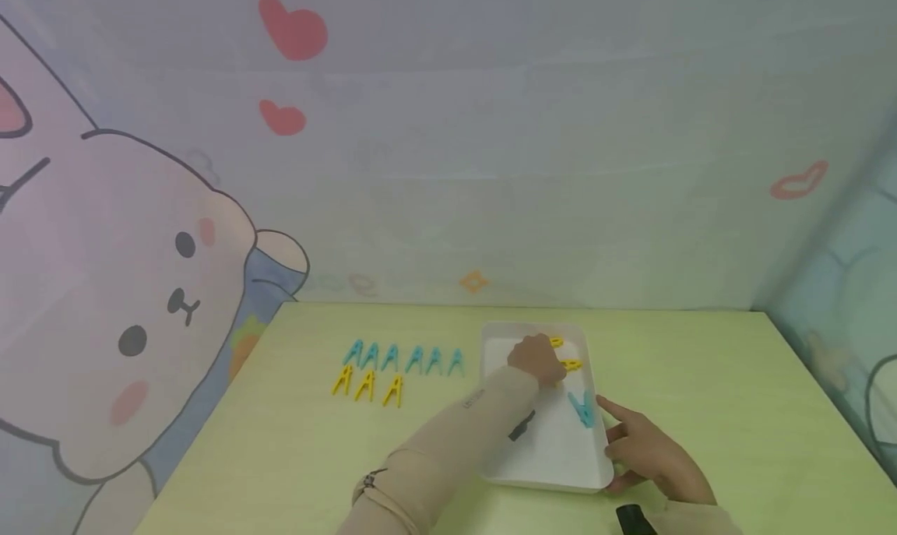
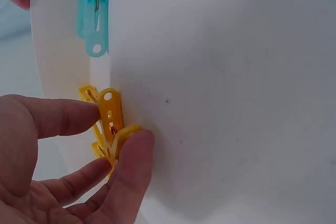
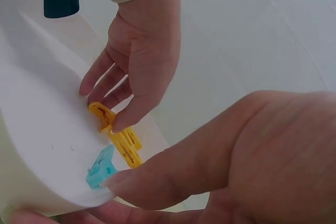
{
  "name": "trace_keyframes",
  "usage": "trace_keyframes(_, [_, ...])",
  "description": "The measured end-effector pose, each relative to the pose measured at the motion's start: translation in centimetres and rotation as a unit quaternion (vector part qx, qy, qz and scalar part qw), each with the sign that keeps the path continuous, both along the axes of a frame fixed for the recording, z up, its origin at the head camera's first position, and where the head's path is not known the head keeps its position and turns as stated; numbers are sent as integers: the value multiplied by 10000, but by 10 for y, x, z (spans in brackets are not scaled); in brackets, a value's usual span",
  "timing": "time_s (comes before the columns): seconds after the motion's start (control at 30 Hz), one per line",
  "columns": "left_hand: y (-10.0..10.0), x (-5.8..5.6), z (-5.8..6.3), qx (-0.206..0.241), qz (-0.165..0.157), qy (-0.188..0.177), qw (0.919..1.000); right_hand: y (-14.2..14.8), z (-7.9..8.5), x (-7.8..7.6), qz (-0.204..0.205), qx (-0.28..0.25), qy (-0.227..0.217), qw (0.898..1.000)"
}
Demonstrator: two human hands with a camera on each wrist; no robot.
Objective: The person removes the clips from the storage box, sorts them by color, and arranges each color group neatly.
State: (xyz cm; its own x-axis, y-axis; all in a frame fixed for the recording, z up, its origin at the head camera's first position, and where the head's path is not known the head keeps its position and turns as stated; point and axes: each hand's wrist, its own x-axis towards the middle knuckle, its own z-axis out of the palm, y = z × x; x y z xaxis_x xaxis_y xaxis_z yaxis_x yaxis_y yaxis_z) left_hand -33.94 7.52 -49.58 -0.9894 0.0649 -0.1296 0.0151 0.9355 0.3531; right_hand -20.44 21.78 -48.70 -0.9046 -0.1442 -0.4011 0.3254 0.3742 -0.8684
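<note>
My left hand (image 1: 536, 357) reaches into a white tray (image 1: 546, 457), where its thumb and fingertips pinch a yellow clothespin (image 2: 110, 111) by its handles. More yellow clothespins (image 1: 571, 364) lie by the tray's right wall, partly hidden behind that hand. Nearer the front, a turquoise clothespin (image 1: 583, 410) rests against the same wall. My right hand (image 1: 652, 445) grips the tray's right edge. In the right wrist view its thumb (image 3: 157, 182) comes over the rim close to the turquoise clothespin, with the other fingers on the outside.
Left of the tray, several turquoise clothespins (image 1: 414, 360) stand in a row on the light green table (image 1: 280, 441). Three yellow clothespins (image 1: 364, 385) form a shorter row in front of them. A wall with cartoon prints (image 1: 490, 169) rises behind the table.
</note>
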Motion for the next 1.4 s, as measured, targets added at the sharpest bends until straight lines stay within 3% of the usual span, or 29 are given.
trace_keyframes(0.27, [-5, -3, -4, 297, 145, -185, 9993, 1, 1, -2, 106, 22, -13, 9999])
trace_keyframes(0.4, [-13, -8, -3, 737, 192, -413, 9962, 2, 0, -4, 96, 101, -62, 9999])
trace_keyframes(0.53, [-23, -7, 9, 1383, 230, -694, 9877, 6, -2, -7, 164, 160, -49, 9997])
trace_keyframes(0.67, [-33, -1, 24, 2291, 178, -919, 9689, 9, -1, -8, 184, 185, -61, 9996])
trace_keyframes(0.83, [-46, 7, 37, 3275, -14, -1056, 9389, 11, 0, -10, 240, 198, -61, 9995])
trace_keyframes(1.0, [-64, 12, 42, 4241, -466, -1434, 8930, 14, -3, -12, 273, 206, -97, 9994])
trace_keyframes(1.07, [-73, 11, 41, 4483, -599, -1626, 8769, 16, -5, -12, 275, 198, -113, 9994])
trace_keyframes(1.13, [-81, 10, 41, 4627, -646, -1753, 8666, 18, -6, -13, 273, 199, -119, 9994])
trace_keyframes(1.27, [-96, 8, 41, 4744, -599, -1848, 8586, 21, -7, -15, 269, 193, -104, 9994])
trace_keyframes(1.4, [-113, 7, 41, 4750, -485, -1848, 8590, 23, -7, -16, 279, 150, -109, 9994])
